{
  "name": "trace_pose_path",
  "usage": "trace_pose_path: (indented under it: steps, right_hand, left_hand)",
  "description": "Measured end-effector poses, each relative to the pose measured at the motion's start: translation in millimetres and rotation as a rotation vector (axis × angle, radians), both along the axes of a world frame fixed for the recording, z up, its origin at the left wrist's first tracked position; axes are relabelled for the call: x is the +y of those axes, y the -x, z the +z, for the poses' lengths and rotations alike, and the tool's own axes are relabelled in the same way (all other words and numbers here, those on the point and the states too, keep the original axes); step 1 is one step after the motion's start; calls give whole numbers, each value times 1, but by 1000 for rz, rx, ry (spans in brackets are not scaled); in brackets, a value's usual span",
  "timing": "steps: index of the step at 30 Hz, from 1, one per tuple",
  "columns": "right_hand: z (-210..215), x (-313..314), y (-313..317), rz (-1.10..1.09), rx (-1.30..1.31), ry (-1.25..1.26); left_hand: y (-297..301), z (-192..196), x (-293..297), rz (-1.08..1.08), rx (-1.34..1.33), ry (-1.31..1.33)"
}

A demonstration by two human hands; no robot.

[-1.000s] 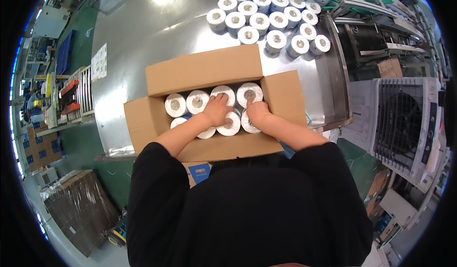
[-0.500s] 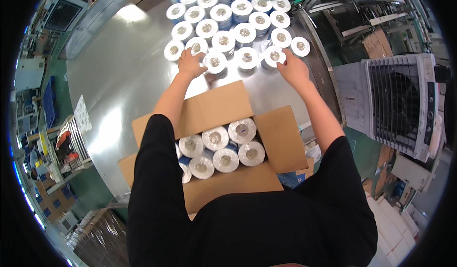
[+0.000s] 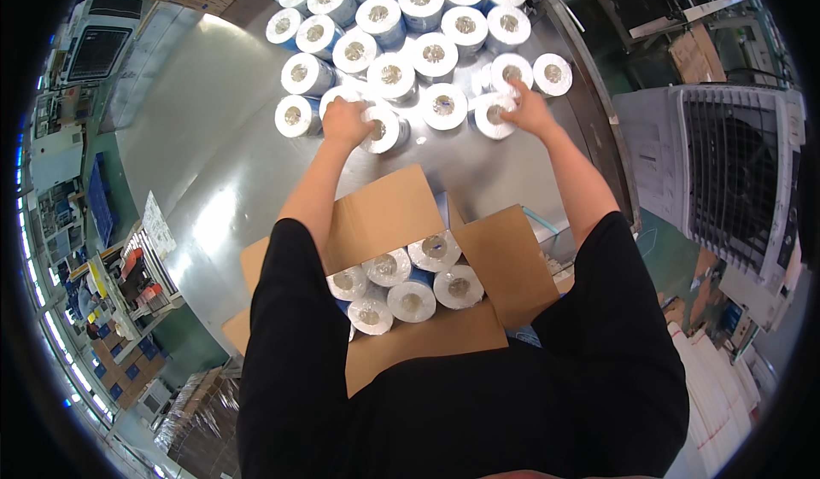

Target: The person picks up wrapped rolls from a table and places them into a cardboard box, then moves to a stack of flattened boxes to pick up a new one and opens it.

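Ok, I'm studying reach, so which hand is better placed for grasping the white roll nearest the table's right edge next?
Probably the right hand: it is close beside that white roll, though its fingers are at other rolls; the left hand is much farther off.

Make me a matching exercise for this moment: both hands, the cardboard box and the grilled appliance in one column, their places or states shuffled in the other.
1. Left hand
2. Right hand
3. Cardboard box
4. Grilled appliance

A. Open, with white-ended rolls inside
B. Beyond the right edge of the metal table
C. At rolls on the group's right side
D. Over rolls at the group's near left

Pairs: 1-D, 2-C, 3-A, 4-B
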State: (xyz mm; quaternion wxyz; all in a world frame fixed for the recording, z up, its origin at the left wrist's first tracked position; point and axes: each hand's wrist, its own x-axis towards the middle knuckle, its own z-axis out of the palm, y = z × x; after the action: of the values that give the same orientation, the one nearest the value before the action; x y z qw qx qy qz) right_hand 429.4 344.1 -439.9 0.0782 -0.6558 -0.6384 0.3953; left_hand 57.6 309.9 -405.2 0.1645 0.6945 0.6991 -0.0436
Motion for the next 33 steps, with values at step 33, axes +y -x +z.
trace_pose_path:
  steps: [33]
  right_hand:
    - [208,-297,246,1067,257,265]
  left_hand:
    - [100,229,-326,-106,-238,494]
